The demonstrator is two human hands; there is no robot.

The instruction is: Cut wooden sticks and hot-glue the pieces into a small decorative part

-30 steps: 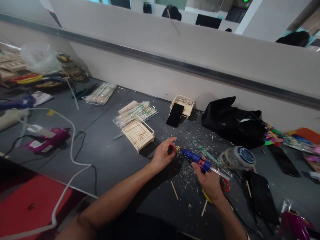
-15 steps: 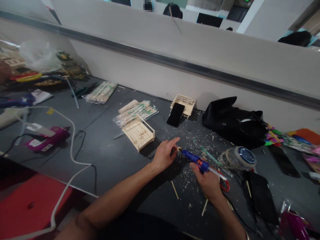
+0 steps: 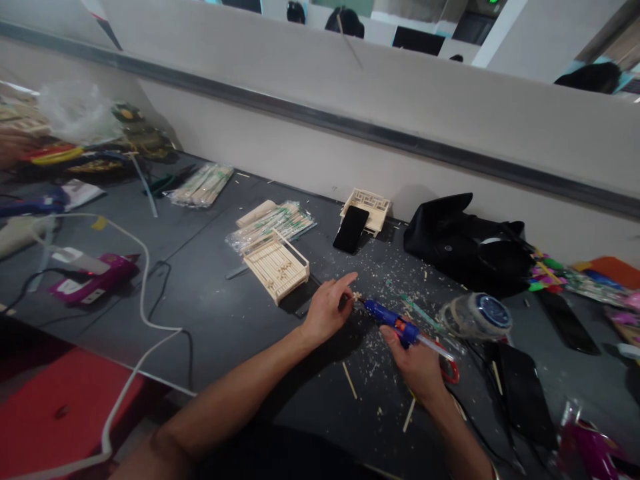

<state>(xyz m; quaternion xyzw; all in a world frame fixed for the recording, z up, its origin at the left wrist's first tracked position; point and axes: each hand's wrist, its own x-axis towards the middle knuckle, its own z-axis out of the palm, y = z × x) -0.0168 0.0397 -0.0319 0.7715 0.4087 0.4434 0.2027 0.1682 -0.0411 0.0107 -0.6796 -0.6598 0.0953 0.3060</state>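
Observation:
My right hand (image 3: pixel 417 360) is closed around a blue glue gun (image 3: pixel 393 319) with a clear glue stick at its back end. The gun's nozzle points left at a small pale wooden piece (image 3: pixel 356 297). That piece is pinched by my left hand (image 3: pixel 327 310), whose thumb and finger meet there while another finger stretches out. Up and left of my left hand sits a small slatted wooden frame model (image 3: pixel 277 265). A second wooden model (image 3: pixel 373 208) stands near the wall, with a black phone (image 3: pixel 351 229) leaning on it.
Bags of sticks (image 3: pixel 273 223), a black bag (image 3: pixel 465 243) and a clear jar (image 3: pixel 477 315) lie around. Wood scraps litter the table. A purple glue gun (image 3: pixel 95 277) and white cable (image 3: pixel 145 293) are at left. Another person's hand (image 3: pixel 15 147) shows at the far left.
At the far left, the other person's hand has shifted slightly. My hands and the blue glue gun have barely moved.

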